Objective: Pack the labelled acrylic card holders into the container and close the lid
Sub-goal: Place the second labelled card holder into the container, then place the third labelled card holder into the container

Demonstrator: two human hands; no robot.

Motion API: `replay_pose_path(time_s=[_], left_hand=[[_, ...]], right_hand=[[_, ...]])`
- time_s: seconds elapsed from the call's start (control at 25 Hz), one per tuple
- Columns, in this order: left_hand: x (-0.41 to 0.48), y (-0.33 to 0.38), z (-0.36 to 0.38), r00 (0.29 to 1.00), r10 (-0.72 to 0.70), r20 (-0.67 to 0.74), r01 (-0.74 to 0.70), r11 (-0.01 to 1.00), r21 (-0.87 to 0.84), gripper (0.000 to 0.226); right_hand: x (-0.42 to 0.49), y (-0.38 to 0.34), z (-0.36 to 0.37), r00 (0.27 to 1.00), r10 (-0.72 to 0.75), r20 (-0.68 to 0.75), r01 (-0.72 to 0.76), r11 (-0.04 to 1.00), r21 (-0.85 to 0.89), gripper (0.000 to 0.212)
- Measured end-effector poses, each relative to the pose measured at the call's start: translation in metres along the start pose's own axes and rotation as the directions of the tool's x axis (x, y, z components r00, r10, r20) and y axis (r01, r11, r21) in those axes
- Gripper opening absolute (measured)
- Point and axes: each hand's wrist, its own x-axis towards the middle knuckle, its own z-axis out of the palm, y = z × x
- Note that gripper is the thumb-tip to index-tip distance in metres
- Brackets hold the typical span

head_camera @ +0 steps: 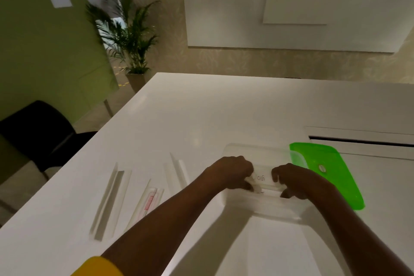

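Both hands grip one labelled holder [265, 180] by its ends, left hand [230, 172] and right hand [295, 182] with fingers curled round it, knuckles up, forearms converging over the open container [275, 210]. This looks like the packing step. Next, it probably needs setting flat and releasing. Three holders [146, 203] wait left of the left hand, and the lid [336, 177] lies just right of the right.

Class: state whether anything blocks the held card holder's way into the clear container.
Nothing visible does. The left hand and right hand grip the card holder at the open container's mouth; the green lid lies off to its right.
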Motion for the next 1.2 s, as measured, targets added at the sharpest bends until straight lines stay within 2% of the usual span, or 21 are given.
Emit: replay_pose_path(time_s=[0.12, 0.24, 0.4, 0.52, 0.6, 0.72, 0.8, 1.0, 1.2], left_hand=[[-0.021, -0.003, -0.007, 0.981, 0.031, -0.193, -0.059, 0.988, -0.143, 0.046], [-0.051, -0.015, -0.003, 0.902, 0.017, -0.432, -0.104, 0.979, -0.177, 0.046], [-0.106, -0.051, 0.011, 0.824, -0.181, -0.537, 0.066, 0.972, -0.227, 0.057], [-0.158, -0.092, 0.024, 0.761, -0.393, -0.516, 0.235, 0.909, -0.345, 0.064], [-0.193, -0.119, 0.034, 0.679, -0.539, -0.499, 0.352, 0.835, -0.422, 0.066], [-0.236, -0.149, 0.052, 0.53, -0.754, -0.388, 0.504, 0.648, -0.572, 0.065], [-0.256, -0.162, 0.067, 0.467, -0.826, -0.315, 0.556, 0.551, -0.622, 0.065], [-0.27, -0.172, 0.094, 0.392, -0.902, -0.18, 0.59, 0.396, -0.704, 0.062], [-0.262, -0.177, 0.114, 0.403, -0.906, -0.128, 0.618, 0.373, -0.692, 0.05]], right_hand=[[-0.003, -0.007, -0.004, 0.998, -0.038, -0.055, 0.039, 0.999, 0.018, 0.045], [-0.014, -0.025, -0.007, 0.952, -0.111, -0.286, 0.136, 0.988, 0.067, 0.043], [-0.025, -0.08, -0.009, 0.812, -0.19, -0.552, 0.301, 0.946, 0.116, 0.038], [-0.027, -0.135, -0.008, 0.726, -0.251, -0.64, 0.421, 0.898, 0.126, 0.034], [-0.027, -0.171, -0.004, 0.701, -0.28, -0.656, 0.485, 0.862, 0.15, 0.033], [-0.02, -0.223, 0.01, 0.674, -0.38, -0.634, 0.589, 0.795, 0.148, 0.032], [-0.014, -0.254, 0.021, 0.667, -0.445, -0.598, 0.629, 0.766, 0.132, 0.034], [-0.003, -0.318, 0.032, 0.662, -0.532, -0.528, 0.682, 0.72, 0.129, 0.037], [0.006, -0.352, 0.028, 0.675, -0.525, -0.519, 0.678, 0.718, 0.156, 0.037]])
